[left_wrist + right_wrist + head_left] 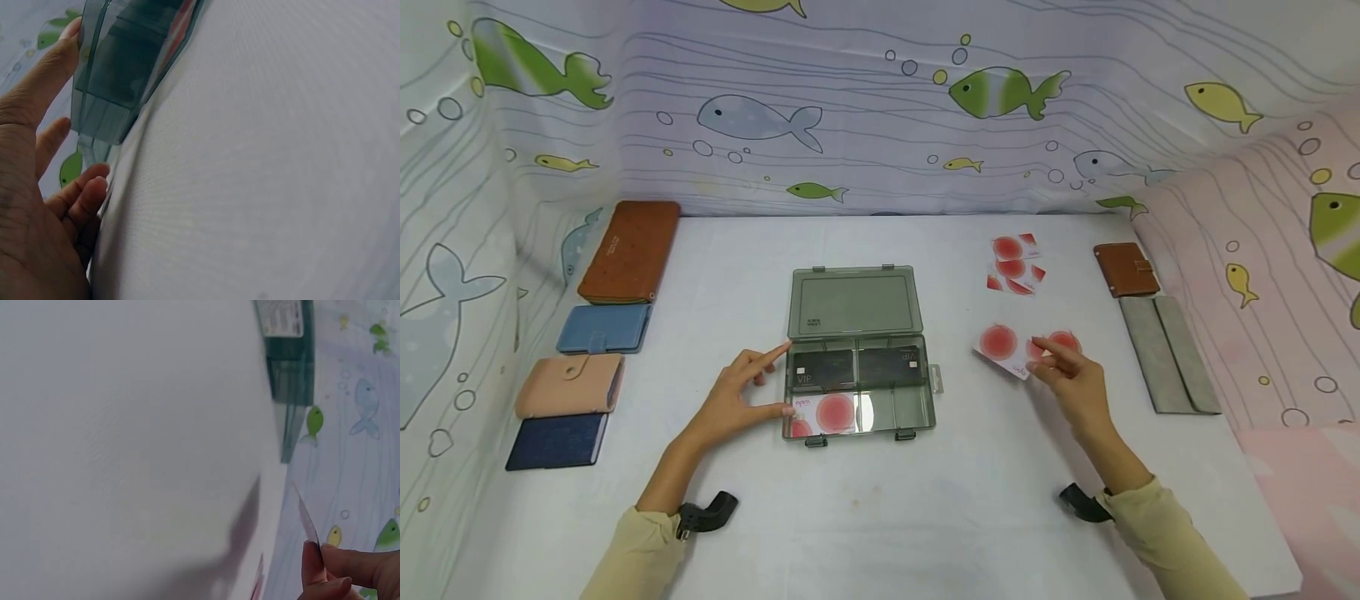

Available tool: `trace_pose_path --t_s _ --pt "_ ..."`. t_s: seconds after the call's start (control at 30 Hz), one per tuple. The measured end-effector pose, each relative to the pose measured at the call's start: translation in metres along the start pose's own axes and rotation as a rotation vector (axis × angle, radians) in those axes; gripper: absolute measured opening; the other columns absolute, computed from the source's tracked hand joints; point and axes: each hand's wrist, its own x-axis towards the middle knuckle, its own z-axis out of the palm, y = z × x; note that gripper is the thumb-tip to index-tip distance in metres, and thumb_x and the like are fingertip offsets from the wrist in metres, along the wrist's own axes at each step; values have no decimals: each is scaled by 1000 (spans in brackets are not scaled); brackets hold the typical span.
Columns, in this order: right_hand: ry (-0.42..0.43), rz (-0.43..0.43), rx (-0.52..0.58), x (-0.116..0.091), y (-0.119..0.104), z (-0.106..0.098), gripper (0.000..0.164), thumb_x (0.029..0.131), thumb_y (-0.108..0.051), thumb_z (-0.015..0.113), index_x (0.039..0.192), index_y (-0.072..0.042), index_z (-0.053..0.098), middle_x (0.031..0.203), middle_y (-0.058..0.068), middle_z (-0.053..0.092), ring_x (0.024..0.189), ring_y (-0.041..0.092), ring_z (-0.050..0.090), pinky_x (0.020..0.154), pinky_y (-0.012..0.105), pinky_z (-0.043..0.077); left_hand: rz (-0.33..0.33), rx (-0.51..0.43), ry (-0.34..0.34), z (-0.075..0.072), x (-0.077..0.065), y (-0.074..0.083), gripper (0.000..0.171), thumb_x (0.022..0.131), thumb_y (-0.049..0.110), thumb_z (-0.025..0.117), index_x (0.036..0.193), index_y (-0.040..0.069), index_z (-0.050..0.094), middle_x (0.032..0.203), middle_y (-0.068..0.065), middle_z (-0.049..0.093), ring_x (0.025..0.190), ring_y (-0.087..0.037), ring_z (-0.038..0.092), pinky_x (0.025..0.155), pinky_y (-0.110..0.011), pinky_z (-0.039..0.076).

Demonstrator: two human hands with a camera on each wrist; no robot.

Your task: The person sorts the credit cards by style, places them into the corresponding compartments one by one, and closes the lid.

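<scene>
A clear grey-green plastic box (917, 408) lies with its lid (856, 304) folded back. Two black VIP cards (823, 369) fill its back compartments, and a white card with red circles (835, 412) lies in the front left one. The left hand (730, 400) rests thumb and index finger against the box's left side, its other fingers loose. Right of the box, the right hand (1075, 387) pinches a red-and-white card (1000, 343) above the table. In the right wrist view this card (306, 515) shows edge-on between thumb and fingers. Another red-circled card (1065, 340) shows behind the right hand.
More red-and-white cards (1011, 271) lie at the back right. Along the left edge are a brown wallet (632, 250), a blue one (602, 327), a tan one (568, 387) and a navy one (556, 442). A small brown wallet (1126, 271) and a grey wallet (1168, 354) lie right.
</scene>
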Motion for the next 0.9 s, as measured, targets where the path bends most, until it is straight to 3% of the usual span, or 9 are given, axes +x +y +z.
trace_pose_path --t_s 0.2,0.43,0.67,0.9 --pt "-136 -57 125 -11 -18 8 42 90 -8 73 129 4 62 80 -13 63 74 3 53 64 15 48 -3 2 4 0 0 0 94 69 29 91 150 33 44 102 -1 46 91 -12 39 86 -43 25" --pt "-288 -51 210 -20 -35 24 44 89 -5 73 129 7 61 85 -9 67 78 5 58 70 17 51 6 15 11 0 0 -1 94 70 29 91 150 31 44 102 -2 47 90 -12 39 84 -43 25" --pt "-438 -79 146 -26 -46 47 40 88 -4 73 126 3 65 89 5 66 75 9 55 67 22 46 -12 5 0 1 0 -1 93 70 30 91 150 34 43 103 -1 46 91 -12 39 85 -44 25" --pt "-557 -91 69 -27 -51 68 37 87 -6 74 123 -4 70 86 4 60 74 9 52 65 22 41 -21 -1 -3 0 0 -1 93 71 31 90 150 36 43 103 0 45 91 -12 39 86 -44 25"
